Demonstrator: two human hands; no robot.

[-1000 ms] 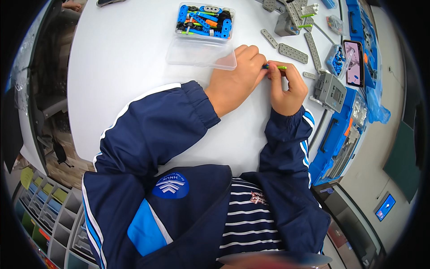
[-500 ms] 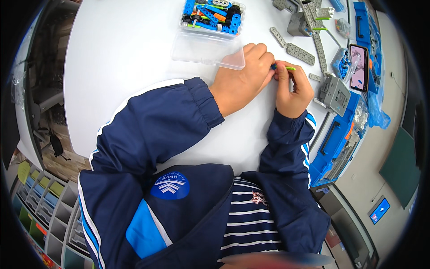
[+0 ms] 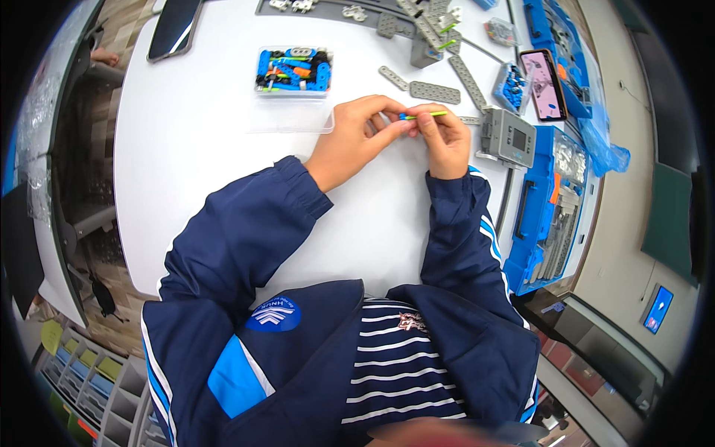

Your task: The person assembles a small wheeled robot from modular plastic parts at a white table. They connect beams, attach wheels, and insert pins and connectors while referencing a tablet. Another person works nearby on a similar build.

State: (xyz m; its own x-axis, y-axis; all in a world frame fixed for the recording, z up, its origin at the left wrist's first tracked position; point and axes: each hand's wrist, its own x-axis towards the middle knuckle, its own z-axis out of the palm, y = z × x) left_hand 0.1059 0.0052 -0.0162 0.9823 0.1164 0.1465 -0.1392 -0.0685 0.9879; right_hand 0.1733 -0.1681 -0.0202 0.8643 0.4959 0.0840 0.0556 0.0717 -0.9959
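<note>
My right hand (image 3: pixel 447 150) pinches a thin lime-green axle (image 3: pixel 437 114) between thumb and fingers, its free end pointing right. At the axle's left end sits a small blue connector (image 3: pixel 404 117). My left hand (image 3: pixel 350 143) meets it there, thumb and fingertips closed around the connector; its exact shape is partly hidden. Behind my left wrist lies the clear lid (image 3: pixel 287 119) of a plastic box (image 3: pixel 293 94) full of blue, black, orange and green building pieces. Just beyond my fingers is a flat grey perforated beam (image 3: pixel 434 92).
A grey controller block (image 3: pixel 509 139) with a screen stands right of my right hand. Beyond are a small tub of blue pins (image 3: pixel 512 88), a lit phone (image 3: pixel 544 86) and a grey built model (image 3: pixel 428 48). Blue cases (image 3: pixel 530 216) line the right edge. A dark phone (image 3: pixel 175 28) lies far left.
The view has shifted, showing more of the far table. My left hand has turned, its thumb now visible beside the blue connector. Both hands stay together at the green axle.
</note>
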